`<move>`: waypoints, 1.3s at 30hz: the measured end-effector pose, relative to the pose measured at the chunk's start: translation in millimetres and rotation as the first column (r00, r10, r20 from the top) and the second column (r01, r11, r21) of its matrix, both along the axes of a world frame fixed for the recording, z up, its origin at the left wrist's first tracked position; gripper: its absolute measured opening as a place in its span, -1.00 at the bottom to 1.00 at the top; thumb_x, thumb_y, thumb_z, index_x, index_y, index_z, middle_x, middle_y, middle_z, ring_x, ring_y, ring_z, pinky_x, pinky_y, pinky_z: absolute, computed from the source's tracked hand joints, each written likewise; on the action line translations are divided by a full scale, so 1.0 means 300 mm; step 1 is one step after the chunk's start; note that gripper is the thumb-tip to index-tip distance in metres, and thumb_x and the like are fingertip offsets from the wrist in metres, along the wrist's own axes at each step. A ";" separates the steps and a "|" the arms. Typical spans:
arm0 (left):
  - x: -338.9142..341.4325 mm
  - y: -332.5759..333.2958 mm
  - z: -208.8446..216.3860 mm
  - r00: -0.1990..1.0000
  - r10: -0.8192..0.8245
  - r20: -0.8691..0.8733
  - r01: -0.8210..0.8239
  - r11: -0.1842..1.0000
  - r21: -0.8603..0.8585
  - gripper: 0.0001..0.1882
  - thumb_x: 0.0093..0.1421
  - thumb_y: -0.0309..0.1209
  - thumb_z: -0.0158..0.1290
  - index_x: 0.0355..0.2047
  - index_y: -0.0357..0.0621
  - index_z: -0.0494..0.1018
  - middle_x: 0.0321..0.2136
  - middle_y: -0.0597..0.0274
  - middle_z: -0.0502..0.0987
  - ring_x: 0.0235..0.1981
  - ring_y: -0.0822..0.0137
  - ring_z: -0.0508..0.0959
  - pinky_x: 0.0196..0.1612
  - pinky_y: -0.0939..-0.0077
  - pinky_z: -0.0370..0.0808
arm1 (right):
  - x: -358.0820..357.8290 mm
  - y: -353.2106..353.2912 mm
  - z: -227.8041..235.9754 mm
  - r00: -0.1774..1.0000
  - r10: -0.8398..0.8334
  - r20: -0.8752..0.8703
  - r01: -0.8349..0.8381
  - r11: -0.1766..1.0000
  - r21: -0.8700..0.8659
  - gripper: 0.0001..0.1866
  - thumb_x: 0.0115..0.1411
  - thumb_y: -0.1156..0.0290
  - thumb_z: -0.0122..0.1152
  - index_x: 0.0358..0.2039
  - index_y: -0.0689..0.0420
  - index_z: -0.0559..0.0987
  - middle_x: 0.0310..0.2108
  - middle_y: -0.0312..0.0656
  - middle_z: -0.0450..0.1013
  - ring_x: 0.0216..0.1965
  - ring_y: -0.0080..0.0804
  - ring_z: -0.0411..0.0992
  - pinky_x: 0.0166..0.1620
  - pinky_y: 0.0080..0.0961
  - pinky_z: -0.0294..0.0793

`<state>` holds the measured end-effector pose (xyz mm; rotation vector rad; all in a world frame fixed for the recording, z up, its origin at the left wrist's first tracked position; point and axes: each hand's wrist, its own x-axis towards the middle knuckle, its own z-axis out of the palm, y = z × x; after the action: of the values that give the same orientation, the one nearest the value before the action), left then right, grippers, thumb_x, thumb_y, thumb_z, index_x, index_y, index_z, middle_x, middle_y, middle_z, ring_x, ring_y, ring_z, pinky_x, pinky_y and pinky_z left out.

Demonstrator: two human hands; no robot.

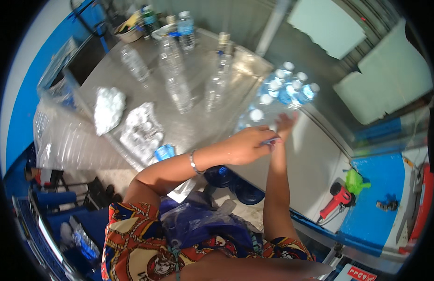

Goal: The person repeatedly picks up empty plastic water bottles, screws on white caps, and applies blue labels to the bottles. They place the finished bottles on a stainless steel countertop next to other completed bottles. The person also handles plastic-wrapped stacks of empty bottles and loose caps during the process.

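The left hand (250, 146) is gripping a small blue item (273, 141), short of the upright bottles (287, 96); the right hand (286, 122), open and blurred, is extending nearer them.

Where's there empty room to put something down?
On the white counter, between the right forearm and the red gun-shaped tool. A smaller patch lies on the steel table, between the crinkled plastic and the clear bottles. It's crowded beyond the right hand, where white-capped bottles cluster.
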<state>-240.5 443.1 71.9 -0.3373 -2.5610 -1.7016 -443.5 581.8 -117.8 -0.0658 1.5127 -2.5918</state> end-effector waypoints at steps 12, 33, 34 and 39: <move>0.601 -0.447 -0.395 0.930 0.293 0.223 -0.364 0.822 0.438 -0.47 0.30 -0.26 -0.08 0.23 -0.19 0.23 0.15 0.01 0.33 0.17 0.12 0.33 0.21 0.32 0.23 | 1.039 -0.464 0.276 0.841 0.540 -0.047 -0.488 0.792 0.368 -0.20 0.10 0.64 0.25 0.31 0.10 0.10 -0.20 -0.20 0.43 -0.36 -0.66 0.36 -0.30 -0.69 0.33; 1.945 -1.827 0.204 0.144 0.932 -0.334 -0.816 -0.080 -0.573 -0.84 -0.01 -0.59 0.00 -0.39 -0.22 0.52 -0.40 0.07 0.52 -0.37 0.11 0.55 -0.25 0.31 0.46 | 1.750 -1.549 0.654 0.066 0.679 -0.732 -0.373 0.697 0.613 -0.71 0.04 0.70 0.10 -0.21 0.18 0.59 -0.23 -0.05 0.44 -0.25 -0.16 0.46 -0.18 -0.38 0.46; 1.973 -1.906 0.163 0.147 0.965 -0.216 -0.696 -0.054 -0.716 -0.77 -0.02 -0.53 0.02 -0.30 -0.17 0.55 -0.28 0.03 0.54 -0.25 0.06 0.57 -0.19 0.24 0.47 | 1.812 -1.657 0.685 -0.013 0.674 -0.738 -0.441 0.659 0.609 -0.70 0.04 0.71 0.08 -0.21 0.16 0.59 -0.24 -0.08 0.44 -0.29 -0.17 0.47 -0.21 -0.40 0.46; 2.102 -2.105 -0.155 0.352 0.838 -0.417 -0.187 -0.374 -0.909 -0.61 0.01 -0.37 0.09 -0.08 0.02 0.51 0.04 0.19 0.41 0.15 -0.02 0.31 0.14 -0.31 0.19 | 2.069 -2.188 0.658 -0.366 0.741 -0.564 -0.411 0.415 0.812 -0.71 0.07 0.65 0.08 -0.19 0.13 0.58 -0.22 -0.02 0.50 -0.23 -0.07 0.50 -0.22 -0.33 0.48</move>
<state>390.0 -188.5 25.4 1.5245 -2.5975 0.7758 177.1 -74.7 79.5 -2.3161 1.1908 -1.0112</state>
